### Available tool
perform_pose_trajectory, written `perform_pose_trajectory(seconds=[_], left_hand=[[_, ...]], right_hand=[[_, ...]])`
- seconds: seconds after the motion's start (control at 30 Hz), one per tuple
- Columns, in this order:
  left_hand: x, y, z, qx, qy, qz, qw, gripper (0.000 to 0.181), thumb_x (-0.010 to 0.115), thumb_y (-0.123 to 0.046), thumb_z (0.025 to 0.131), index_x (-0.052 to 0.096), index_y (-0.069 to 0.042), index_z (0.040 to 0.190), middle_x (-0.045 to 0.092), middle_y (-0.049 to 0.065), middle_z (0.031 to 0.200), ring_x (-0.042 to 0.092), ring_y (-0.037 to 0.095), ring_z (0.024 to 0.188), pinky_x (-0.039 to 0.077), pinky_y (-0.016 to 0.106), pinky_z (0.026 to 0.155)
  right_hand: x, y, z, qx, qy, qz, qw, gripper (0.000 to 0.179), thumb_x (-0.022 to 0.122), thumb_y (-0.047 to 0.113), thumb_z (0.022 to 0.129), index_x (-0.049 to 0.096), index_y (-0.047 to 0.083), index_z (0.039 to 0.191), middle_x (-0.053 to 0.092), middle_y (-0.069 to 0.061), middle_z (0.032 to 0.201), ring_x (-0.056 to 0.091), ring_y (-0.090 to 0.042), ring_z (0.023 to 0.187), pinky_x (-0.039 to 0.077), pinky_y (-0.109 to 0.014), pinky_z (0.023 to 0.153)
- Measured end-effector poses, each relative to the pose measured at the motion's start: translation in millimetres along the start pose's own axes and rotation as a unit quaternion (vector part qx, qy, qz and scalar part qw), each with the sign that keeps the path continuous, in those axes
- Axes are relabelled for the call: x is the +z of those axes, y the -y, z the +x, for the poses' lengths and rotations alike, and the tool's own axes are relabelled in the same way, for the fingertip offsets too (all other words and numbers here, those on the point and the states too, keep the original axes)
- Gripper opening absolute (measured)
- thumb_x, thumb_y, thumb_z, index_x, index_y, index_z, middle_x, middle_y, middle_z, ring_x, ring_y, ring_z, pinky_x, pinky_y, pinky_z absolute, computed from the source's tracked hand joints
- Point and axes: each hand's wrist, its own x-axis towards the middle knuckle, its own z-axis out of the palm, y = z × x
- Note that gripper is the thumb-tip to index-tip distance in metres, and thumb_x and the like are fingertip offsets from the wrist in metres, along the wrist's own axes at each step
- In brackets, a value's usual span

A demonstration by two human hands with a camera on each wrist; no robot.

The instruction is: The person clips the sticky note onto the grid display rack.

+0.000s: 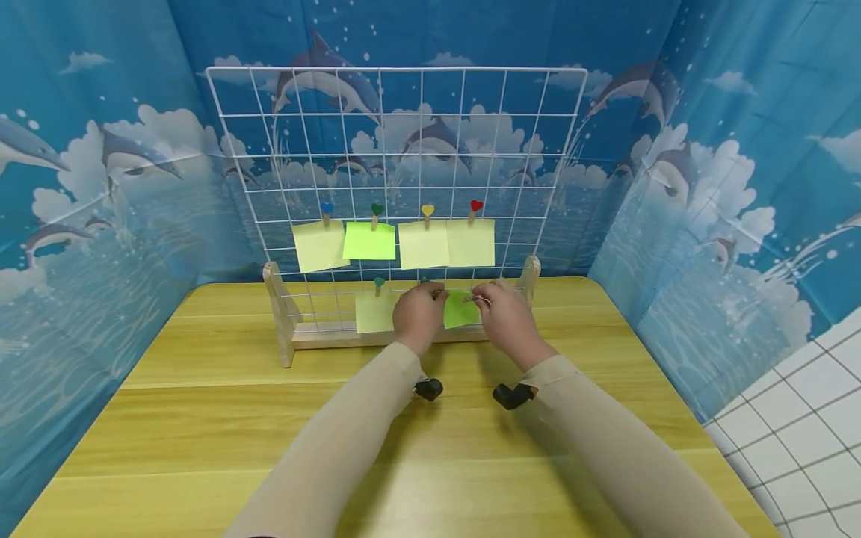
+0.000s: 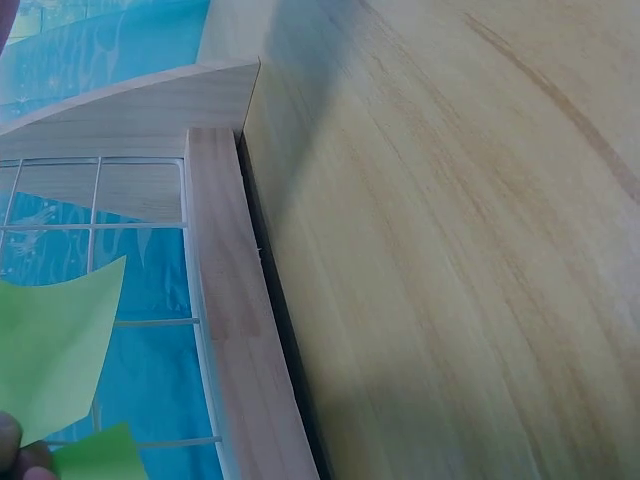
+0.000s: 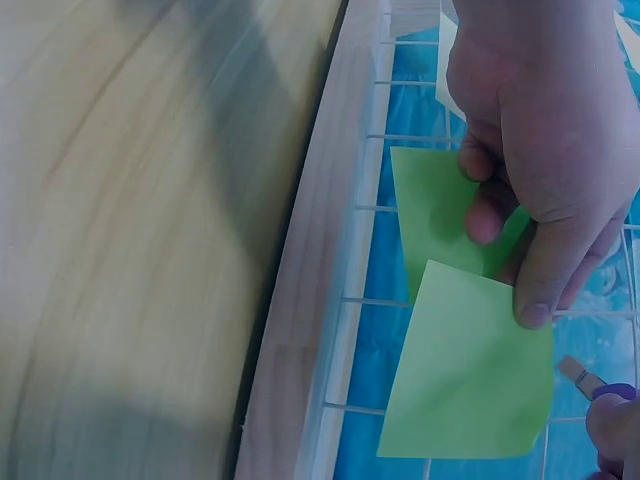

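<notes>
My left hand (image 1: 418, 317) pinches the top edge of a light green sticky note (image 3: 470, 380) against the lower part of a white wire grid (image 1: 421, 155). In the right wrist view this note overlaps a darker green note (image 3: 430, 210) beside it. Just to the right, my right hand (image 1: 507, 317) pinches a small wooden clothespin (image 3: 580, 375) with a purple piece on it, close to the note's top edge. The clothespin looks apart from the paper. On the lower row, left of my hands, a pale yellow note (image 1: 373, 314) hangs from a clothespin with a green heart (image 1: 380, 282).
Above hang several notes, one bright green (image 1: 370, 241), from clothespins with coloured hearts, such as a red heart (image 1: 476, 205). A wooden stand (image 1: 323, 340) holds the grid upright on the wood-grain table (image 1: 222, 418). A blue dolphin curtain (image 1: 87, 246) surrounds the back and sides.
</notes>
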Motion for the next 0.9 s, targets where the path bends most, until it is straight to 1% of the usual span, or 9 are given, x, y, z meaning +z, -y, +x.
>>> perform_pose_trajectory(seconds=[0.07,0.13,0.3,0.47,0.6,0.77,0.9], left_hand=[[0.5,0.2,0.2,0.001,-0.001,0.004,1.0000,0.027,0.062,-0.032,0.108,0.079,-0.018,0.123,0.082,-0.002,0.106,0.062,0.009,0.062,0.044,0.026,0.054],[0.9,0.5,0.5,0.001,-0.003,0.006,1.0000,0.027,0.062,-0.033,0.108,0.079,-0.018,0.123,0.081,-0.002,0.105,0.062,0.010,0.063,0.044,0.026,0.054],[1.6,1.3,0.4,0.003,-0.004,0.011,0.9999,0.027,0.062,-0.033,0.108,0.079,-0.019,0.124,0.081,-0.002,0.111,0.070,0.011,0.074,0.047,0.027,0.057],[2.8,1.6,0.4,0.005,-0.004,0.012,0.9999,0.027,0.062,-0.033,0.108,0.079,-0.020,0.125,0.081,-0.002,0.114,0.075,0.014,0.081,0.051,0.028,0.060],[2.6,1.9,0.3,0.006,-0.005,0.009,0.9999,0.027,0.062,-0.032,0.108,0.079,-0.019,0.125,0.081,-0.001,0.114,0.074,0.014,0.079,0.051,0.028,0.060],[2.1,2.3,-0.1,0.009,-0.006,0.009,0.9999,0.027,0.062,-0.032,0.108,0.079,-0.019,0.124,0.081,-0.001,0.112,0.072,0.013,0.076,0.050,0.027,0.058],[2.9,3.2,0.3,0.011,-0.008,0.012,0.9998,0.026,0.062,-0.032,0.108,0.079,-0.020,0.124,0.081,-0.002,0.113,0.073,0.013,0.078,0.051,0.027,0.060]], right_hand=[[1.0,0.1,1.8,-0.011,-0.010,-0.021,0.9997,0.020,0.063,0.011,0.106,0.075,0.000,0.117,0.068,-0.014,0.105,0.061,-0.029,0.092,0.056,-0.044,0.080],[1.6,0.4,3.7,-0.018,-0.016,-0.038,0.9990,0.018,0.064,0.011,0.106,0.076,0.001,0.115,0.068,-0.012,0.102,0.059,-0.028,0.092,0.054,-0.043,0.081],[2.5,3.1,8.2,-0.025,-0.018,-0.075,0.9968,0.018,0.064,0.012,0.105,0.079,0.004,0.113,0.073,-0.011,0.104,0.063,-0.030,0.096,0.052,-0.044,0.090],[2.1,8.8,13.2,-0.017,-0.012,-0.104,0.9944,0.020,0.063,0.014,0.106,0.080,0.006,0.113,0.077,-0.010,0.107,0.066,-0.031,0.100,0.053,-0.045,0.095],[2.3,11.8,16.8,-0.006,-0.004,-0.112,0.9937,0.020,0.063,0.015,0.106,0.080,0.006,0.114,0.078,-0.011,0.108,0.069,-0.032,0.100,0.055,-0.046,0.095],[4.1,12.0,20.6,0.001,-0.006,-0.110,0.9939,0.020,0.064,0.015,0.105,0.081,0.007,0.111,0.079,-0.011,0.107,0.071,-0.033,0.100,0.058,-0.047,0.094],[6.4,10.5,23.4,0.006,-0.008,-0.109,0.9940,0.020,0.064,0.015,0.106,0.082,0.007,0.110,0.080,-0.011,0.107,0.073,-0.034,0.102,0.060,-0.049,0.094]])
